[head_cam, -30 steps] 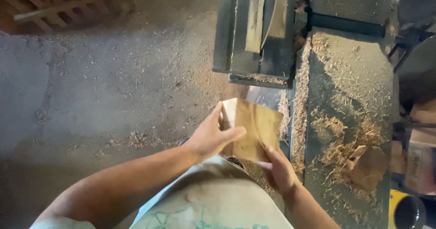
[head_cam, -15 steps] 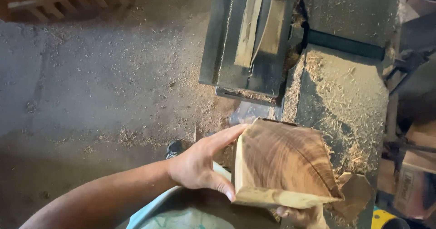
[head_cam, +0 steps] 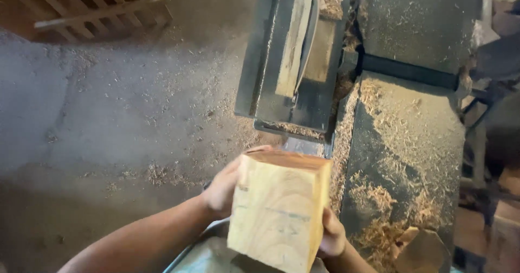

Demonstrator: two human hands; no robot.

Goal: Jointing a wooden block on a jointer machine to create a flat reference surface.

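Overhead, a pale block of wood [head_cam: 279, 208] is gripped between two bare hands and held upright in front of the body, above a floor [head_cam: 108, 116] strewn with sawdust, its lit face turned to the camera and its reddish top end tipped away. The left hand [head_cam: 221, 189] is pressed flat against the block's left side with fingers closed along the edge, while the right hand [head_cam: 331, 235] is clamped against its lower right side, fingers mostly hidden behind the wood. Just beyond the block, a dark saw machine [head_cam: 295, 62] and a shavings-covered table [head_cam: 401, 143] are seen, with wooden slats [head_cam: 92, 2] lying at upper left.
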